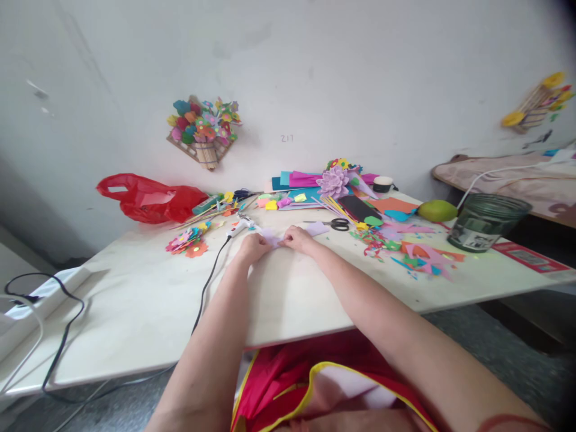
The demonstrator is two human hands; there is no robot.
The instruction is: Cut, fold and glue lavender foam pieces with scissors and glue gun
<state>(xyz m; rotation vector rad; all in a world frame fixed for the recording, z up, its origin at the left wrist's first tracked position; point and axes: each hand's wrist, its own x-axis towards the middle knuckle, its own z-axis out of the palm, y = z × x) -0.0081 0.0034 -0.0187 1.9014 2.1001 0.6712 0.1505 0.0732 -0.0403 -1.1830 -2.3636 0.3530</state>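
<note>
Between my two hands is a pale purple piece of craft sheet [272, 237], low over the white table. My left hand [252, 247] pinches its left part with closed fingers. My right hand [294, 239] has its fingers pressed together at the right edge of the same piece. Another pale purple strip [317, 228] lies just beyond my right hand. Black-handled scissors [338, 224] rest to the right of it. A white glue gun [240, 227] with a black cord lies beyond my left hand. My fingers hide part of the sheet.
Coloured paper flowers [188, 240] and a red plastic bag [153, 201] are on the left. Colourful scraps [423, 252], a black phone [359, 210], a yellow-green fruit [437, 210] and a green glass jar [488, 223] stand right. A power strip [45, 300] lies near the left edge.
</note>
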